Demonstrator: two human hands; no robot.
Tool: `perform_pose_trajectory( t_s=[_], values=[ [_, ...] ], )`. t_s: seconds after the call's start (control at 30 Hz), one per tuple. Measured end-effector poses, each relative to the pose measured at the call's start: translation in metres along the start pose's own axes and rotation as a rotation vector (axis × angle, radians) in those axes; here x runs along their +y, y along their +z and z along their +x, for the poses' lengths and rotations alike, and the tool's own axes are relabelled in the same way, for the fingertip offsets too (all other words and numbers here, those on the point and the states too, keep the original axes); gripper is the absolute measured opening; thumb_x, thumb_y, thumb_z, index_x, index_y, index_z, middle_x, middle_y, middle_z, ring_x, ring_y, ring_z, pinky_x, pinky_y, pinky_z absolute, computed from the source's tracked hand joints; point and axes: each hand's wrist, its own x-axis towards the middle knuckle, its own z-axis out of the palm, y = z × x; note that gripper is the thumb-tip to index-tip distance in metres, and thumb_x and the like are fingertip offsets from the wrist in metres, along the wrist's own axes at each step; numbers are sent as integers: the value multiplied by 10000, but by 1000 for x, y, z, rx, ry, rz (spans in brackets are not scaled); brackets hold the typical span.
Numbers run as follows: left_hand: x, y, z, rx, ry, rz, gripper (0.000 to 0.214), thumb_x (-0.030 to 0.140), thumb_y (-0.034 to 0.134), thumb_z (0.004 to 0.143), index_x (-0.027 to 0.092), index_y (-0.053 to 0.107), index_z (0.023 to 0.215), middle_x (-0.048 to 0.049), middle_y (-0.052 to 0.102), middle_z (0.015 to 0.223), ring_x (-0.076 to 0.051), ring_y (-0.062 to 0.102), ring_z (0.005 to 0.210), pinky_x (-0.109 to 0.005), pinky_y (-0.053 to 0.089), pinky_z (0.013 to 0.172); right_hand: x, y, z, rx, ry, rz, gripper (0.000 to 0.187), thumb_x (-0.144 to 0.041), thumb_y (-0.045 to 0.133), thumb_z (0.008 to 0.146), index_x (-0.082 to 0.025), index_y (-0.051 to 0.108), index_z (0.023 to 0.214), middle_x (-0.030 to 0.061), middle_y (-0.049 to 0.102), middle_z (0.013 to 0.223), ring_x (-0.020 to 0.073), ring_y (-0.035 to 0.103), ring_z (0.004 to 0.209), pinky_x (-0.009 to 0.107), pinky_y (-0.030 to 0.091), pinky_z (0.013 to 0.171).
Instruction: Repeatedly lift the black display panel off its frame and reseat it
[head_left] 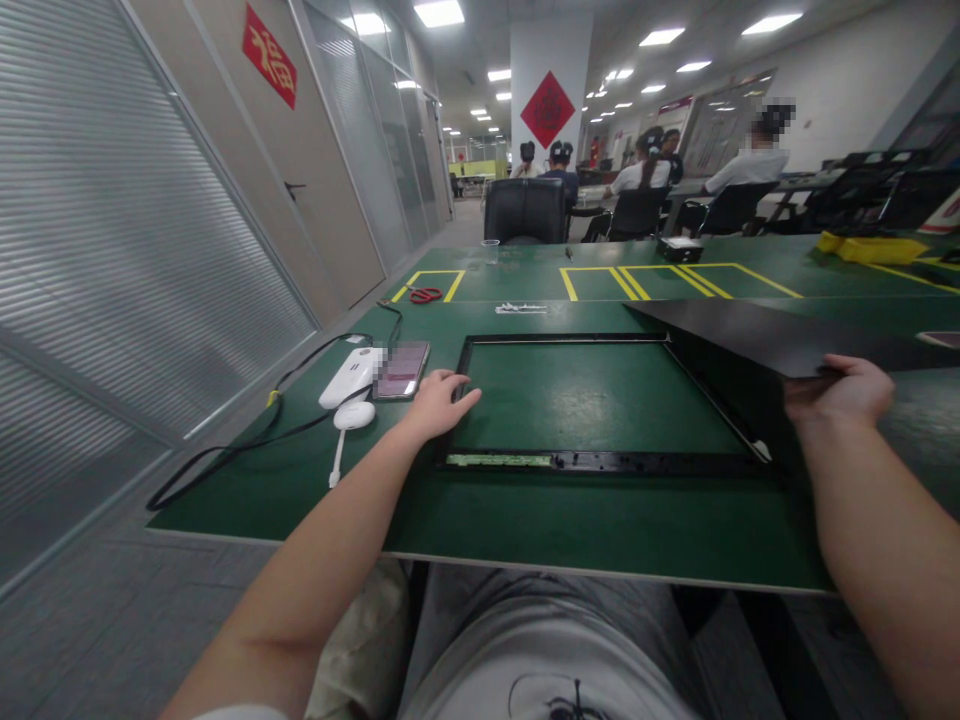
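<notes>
A black rectangular frame (pixel 570 462) lies flat on the green table (pixel 525 520), with a green circuit strip along its near edge. My left hand (pixel 439 400) rests on the frame's left edge, fingers stretched out flat. My right hand (pixel 840 392) grips the near edge of a large black panel (pixel 757 335), which is lifted and tilted above the frame's right side.
A phone (pixel 403 368), a white device (pixel 349 377) and a black cable (pixel 247 440) lie left of the frame. Red scissors (pixel 425 294), a clear cup (pixel 490 250), a black box (pixel 679 248) and yellow items (pixel 870 246) sit farther back. Several people sit on chairs beyond the table.
</notes>
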Motion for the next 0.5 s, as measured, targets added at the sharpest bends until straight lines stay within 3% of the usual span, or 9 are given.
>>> perform_pose_trajectory(
  t_s=[0.27,0.4,0.5],
  values=[
    [3,-5,3,134,-4,-184,385,413,609,863,173,700,1151,-143,619,1269,-307,512,1302,-463,354,1156,-4,7,-18,-193,32,-21,233,-95,482,521,-217,474,719,40,570,758,187,635,772,306,571,588],
    [13,-10,3,209,-104,-584,388,373,649,853,163,659,1180,-133,666,1233,-272,599,1200,-441,427,1098,-7,7,-22,-220,113,-99,222,-128,515,536,-208,516,743,52,620,802,189,637,776,296,550,575],
    [18,-12,4,230,-239,-976,345,326,705,833,157,646,1127,-123,695,1162,-220,653,1123,-371,472,1048,-7,11,-31,-275,188,-190,200,-172,527,554,-198,557,750,82,658,855,229,651,827,370,577,649]
  ],
)
